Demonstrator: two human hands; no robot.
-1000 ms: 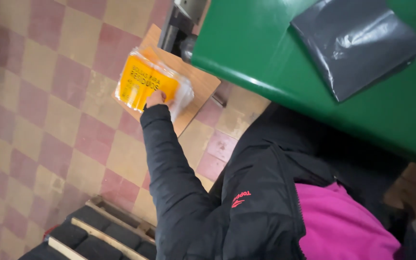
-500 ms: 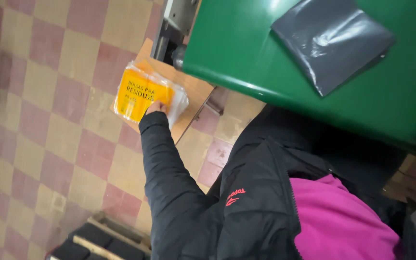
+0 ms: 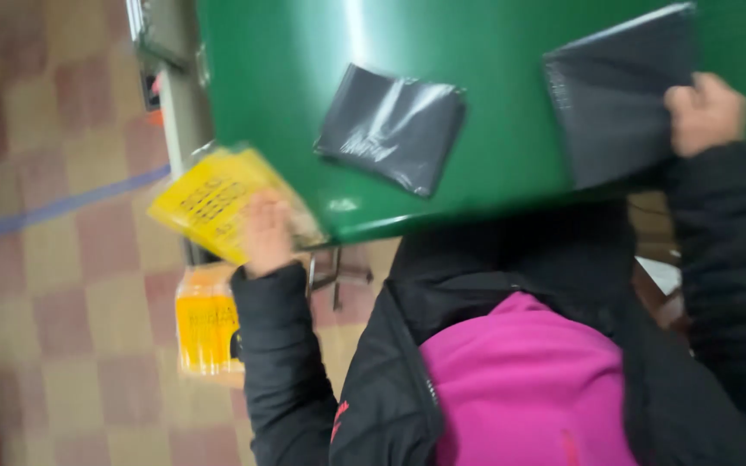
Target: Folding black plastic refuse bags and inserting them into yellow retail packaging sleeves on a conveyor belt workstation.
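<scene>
My left hand (image 3: 267, 235) grips a yellow packet in clear plastic (image 3: 209, 200), held up at the near edge of the green table (image 3: 304, 103). Below it, a second yellow packet (image 3: 207, 326) lies on a low brown surface near the floor. My right hand (image 3: 703, 112) holds the corner of a dark grey plastic bag (image 3: 615, 99) lying on the table at the right. Another dark grey bag (image 3: 390, 128) rests flat on the table between my hands. The picture is blurred by motion.
A checkered tan and pink tiled floor (image 3: 53, 259) with a blue line lies to the left. A grey metal frame (image 3: 170, 95) stands at the table's left end. My black jacket and pink top fill the lower right.
My left hand has lifted a yellow packet from the low pile up to the table edge. My right hand has come into view, gripping a grey bag. The view has swung toward the table.
</scene>
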